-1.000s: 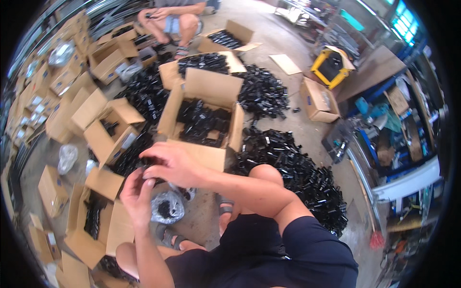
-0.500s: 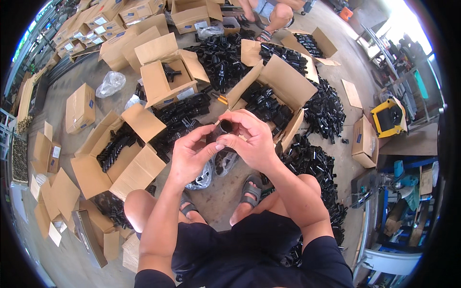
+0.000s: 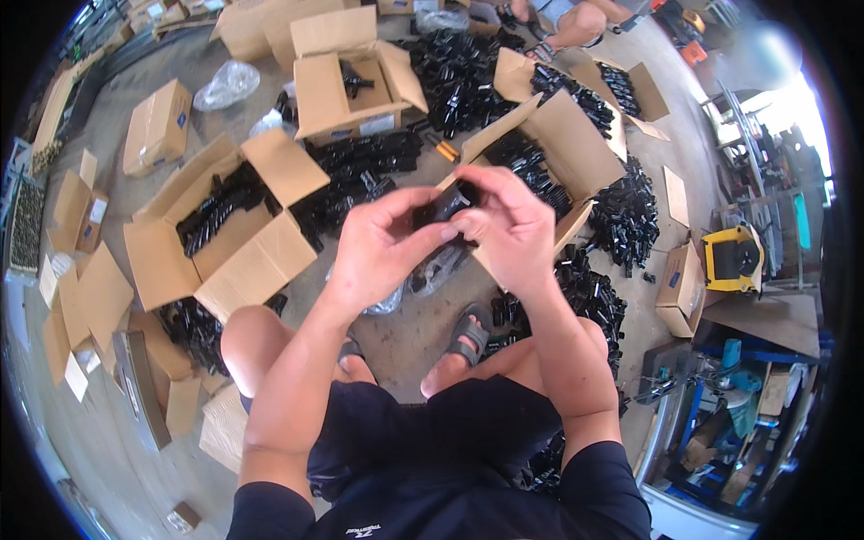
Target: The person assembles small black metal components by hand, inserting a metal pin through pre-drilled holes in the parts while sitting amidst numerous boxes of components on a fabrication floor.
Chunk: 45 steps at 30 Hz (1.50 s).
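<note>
Both of my hands are raised in front of me over the gap between the open boxes. Between them is a short black tubular part (image 3: pixel 443 205), tilted so its open end no longer shows plainly. My left hand (image 3: pixel 376 241) is closed on its left side, thumb and fingers pinching it. From the other side, my right hand (image 3: pixel 515 227) grips it with curled fingers. The thumbs nearly meet at its near side, and the fingers cover much of it. Beyond my right hand stands an open carton (image 3: pixel 576 148) filled with similar black parts.
Loose black parts lie in heaps (image 3: pixel 454 85) on the floor. More open cartons stand left (image 3: pixel 256 256) and ahead (image 3: pixel 319 108). Clear plastic bags (image 3: pixel 227 85) lie about. A yellow-framed object (image 3: pixel 731 259) sits at right. Another person (image 3: pixel 576 27) squats at the far side.
The tubular part has turned, so its round opening is mostly out of sight. Both hands stay on it. The view has shifted, bringing the surroundings to different places in the picture.
</note>
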Each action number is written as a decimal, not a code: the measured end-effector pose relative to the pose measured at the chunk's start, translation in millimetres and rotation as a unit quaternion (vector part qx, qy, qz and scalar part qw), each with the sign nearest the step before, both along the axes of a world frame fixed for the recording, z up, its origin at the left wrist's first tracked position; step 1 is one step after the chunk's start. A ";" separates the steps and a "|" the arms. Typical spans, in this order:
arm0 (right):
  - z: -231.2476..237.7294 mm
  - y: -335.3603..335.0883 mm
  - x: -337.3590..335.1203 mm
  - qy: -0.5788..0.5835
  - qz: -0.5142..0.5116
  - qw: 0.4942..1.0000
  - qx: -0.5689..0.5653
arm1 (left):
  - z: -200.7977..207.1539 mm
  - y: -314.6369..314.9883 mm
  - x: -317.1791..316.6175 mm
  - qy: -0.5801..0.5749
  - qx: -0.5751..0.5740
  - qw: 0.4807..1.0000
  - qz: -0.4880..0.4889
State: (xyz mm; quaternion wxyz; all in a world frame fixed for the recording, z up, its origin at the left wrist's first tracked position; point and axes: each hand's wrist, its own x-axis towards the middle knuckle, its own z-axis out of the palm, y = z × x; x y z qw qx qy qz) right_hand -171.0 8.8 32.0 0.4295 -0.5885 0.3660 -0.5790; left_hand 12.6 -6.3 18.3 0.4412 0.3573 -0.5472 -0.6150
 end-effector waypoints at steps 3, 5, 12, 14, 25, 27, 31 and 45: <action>-6.4 -7.1 3.2 -0.060 -0.035 0.995 0.068 | 5.5 -5.3 10.4 -0.026 -0.014 0.997 0.075; -20.3 -16.7 3.1 -0.038 -0.091 0.992 0.077 | 5.6 -11.3 19.3 0.012 -0.031 0.989 0.141; -166.7 -16.2 53.5 0.408 0.007 0.900 0.155 | 18.9 -23.5 51.5 0.084 -0.044 0.967 0.236; -205.3 -9.4 90.5 0.505 0.063 0.849 0.140 | 23.4 -23.9 63.9 0.112 -0.045 0.959 0.258; -358.7 8.8 147.7 0.702 0.109 0.702 0.037 | 24.8 -33.9 113.9 0.107 -0.056 0.941 0.316; -356.5 7.2 143.6 0.708 0.123 0.695 0.018 | 24.2 -35.6 122.3 0.073 -0.055 0.942 0.324; -335.8 3.4 141.5 0.567 0.067 0.815 0.102 | 19.5 -37.7 121.9 0.013 -0.078 0.938 0.338; -40.8 -46.4 21.6 0.180 -0.086 0.966 0.164 | 1.5 -15.8 72.6 -0.319 -0.355 0.855 0.204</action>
